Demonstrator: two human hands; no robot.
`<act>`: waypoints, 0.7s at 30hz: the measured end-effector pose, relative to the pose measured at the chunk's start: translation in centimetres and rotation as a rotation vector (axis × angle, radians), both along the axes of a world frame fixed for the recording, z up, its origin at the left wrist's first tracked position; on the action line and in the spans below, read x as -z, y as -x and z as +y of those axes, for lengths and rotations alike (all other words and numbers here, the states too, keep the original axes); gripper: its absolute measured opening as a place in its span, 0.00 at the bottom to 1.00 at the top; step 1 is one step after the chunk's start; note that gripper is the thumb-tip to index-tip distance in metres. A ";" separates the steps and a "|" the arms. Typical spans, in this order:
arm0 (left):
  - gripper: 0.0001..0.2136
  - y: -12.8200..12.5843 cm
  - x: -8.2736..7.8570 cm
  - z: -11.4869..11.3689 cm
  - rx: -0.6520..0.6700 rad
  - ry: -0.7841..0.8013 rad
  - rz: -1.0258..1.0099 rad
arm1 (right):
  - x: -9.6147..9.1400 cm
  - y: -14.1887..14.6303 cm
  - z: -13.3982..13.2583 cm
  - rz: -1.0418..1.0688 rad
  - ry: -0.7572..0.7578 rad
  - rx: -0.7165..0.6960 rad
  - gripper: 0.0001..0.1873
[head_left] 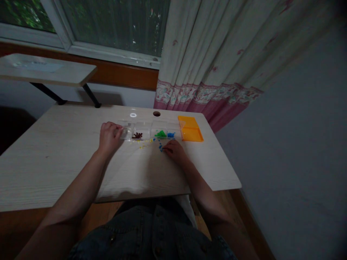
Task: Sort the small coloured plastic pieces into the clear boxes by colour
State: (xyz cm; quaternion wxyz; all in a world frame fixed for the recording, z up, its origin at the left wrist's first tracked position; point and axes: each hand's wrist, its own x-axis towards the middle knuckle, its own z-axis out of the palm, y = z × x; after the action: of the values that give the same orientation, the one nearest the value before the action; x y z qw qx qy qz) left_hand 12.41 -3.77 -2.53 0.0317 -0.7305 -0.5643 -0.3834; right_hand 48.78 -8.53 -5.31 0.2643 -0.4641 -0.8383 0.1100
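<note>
My left hand (110, 136) is closed at the left end of a row of clear plastic boxes (146, 134), its thumb and fingers on the leftmost clear box (126, 134). One box holds dark brown pieces (137, 135), another green pieces (160, 134), and the rightmost small blue pieces (171, 135). On the tabletop in front, loose blue pieces (160, 147) lie scattered, with yellow pieces (143, 146) to their left. My right hand (175, 151) is pinched beside the loose blue pieces, fingertips down at the table. Whatever sits between those fingertips is too small to make out.
An orange tray (192, 134) lies right of the boxes on the pale wooden table (130, 173). Behind the boxes is a round cable hole (156, 113). A raised shelf (48, 68) stands at the back left. A curtain (195, 72) hangs beyond the back edge.
</note>
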 end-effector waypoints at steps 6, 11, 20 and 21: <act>0.14 0.6 0.6 0.3 0.025 0.055 0.128 | -0.2 0.1 -0.2 0.000 -0.005 0.001 0.08; 0.13 0.9 0.8 0.3 0.008 0.044 0.205 | -0.3 -0.1 0.0 0.018 -0.048 0.046 0.09; 0.13 0.5 0.3 -0.1 0.047 0.058 0.133 | -0.1 -0.6 0.2 0.090 -0.126 0.091 0.09; 0.13 0.1 0.2 -0.3 0.074 0.049 0.129 | -0.1 -0.5 0.2 0.093 -0.134 0.094 0.09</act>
State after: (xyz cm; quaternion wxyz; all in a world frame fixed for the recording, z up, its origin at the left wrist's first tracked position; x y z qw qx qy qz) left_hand 12.30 -4.07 -2.71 0.0359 -0.7748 -0.5428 -0.3222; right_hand 49.32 -8.36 -5.26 0.3384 -0.4783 -0.8079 0.0628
